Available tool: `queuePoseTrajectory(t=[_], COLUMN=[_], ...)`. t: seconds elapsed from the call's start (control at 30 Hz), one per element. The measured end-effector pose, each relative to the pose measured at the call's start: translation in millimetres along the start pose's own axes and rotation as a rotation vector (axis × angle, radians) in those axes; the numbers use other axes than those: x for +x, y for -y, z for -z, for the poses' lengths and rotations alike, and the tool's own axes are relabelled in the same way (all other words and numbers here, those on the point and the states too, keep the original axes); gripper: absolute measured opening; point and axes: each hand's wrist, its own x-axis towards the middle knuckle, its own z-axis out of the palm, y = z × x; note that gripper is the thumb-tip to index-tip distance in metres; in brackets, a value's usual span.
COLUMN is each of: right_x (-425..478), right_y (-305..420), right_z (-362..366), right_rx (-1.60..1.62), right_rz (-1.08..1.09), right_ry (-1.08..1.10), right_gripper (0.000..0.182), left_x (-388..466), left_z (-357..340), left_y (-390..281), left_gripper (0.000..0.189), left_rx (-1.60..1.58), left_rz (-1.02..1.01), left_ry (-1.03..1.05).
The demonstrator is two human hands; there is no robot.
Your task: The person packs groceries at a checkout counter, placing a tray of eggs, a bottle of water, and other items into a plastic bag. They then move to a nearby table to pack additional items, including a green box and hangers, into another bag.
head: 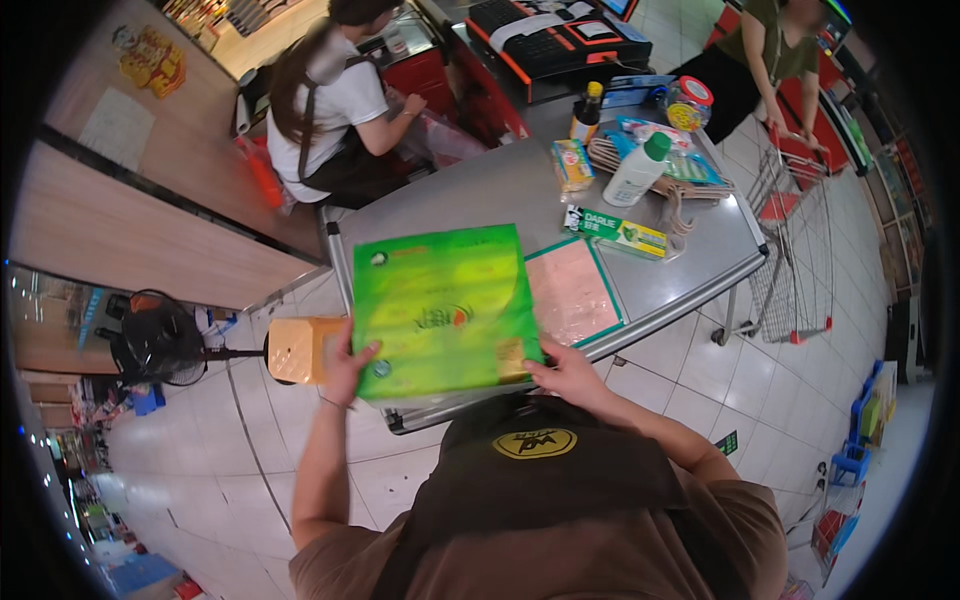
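Between my two hands I hold a large green plastic-wrapped pack over the near left end of a metal counter. My left hand grips its lower left edge, thumb on top. At the lower right corner my right hand clasps it, fingers partly hidden. Right of the pack lies a pink sheet with a green border. Beyond it are a Darlie toothpaste box, a white bottle with a green cap, a yellow carton and a dark bottle with a yellow cap.
Hangers, blue packets and a red-lidded jar crowd the counter's far right. A person in white is behind it; another person holds a shopping cart at right. A fan and yellow stool stand left.
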Motion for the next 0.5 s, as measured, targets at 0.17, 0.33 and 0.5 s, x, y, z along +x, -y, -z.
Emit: queuePoseTrajectory(t=[0.17, 0.33, 0.5], right_x=[58.2, 95.4, 117.2], right_y=[-9.4, -25.6, -11.1], right_z=[-98.3, -226.0, -214.2], right_rx=[-0.325, -0.106, -0.492], right_rz=[0.324, 0.292, 0.239], right_ry=[0.319, 0.484, 0.770], right_gripper=[0.049, 0.081, 0.059], left_x=[68.0, 182.3, 220.6], left_z=[137.1, 178.0, 107.2], left_y=[-65.1, -76.8, -26.0], left_gripper=[0.079, 0.082, 0.075], left_rx=[0.142, 0.702, 1.218], left_rz=[0.128, 0.095, -0.009], left_ry=[0.141, 0.318, -0.027])
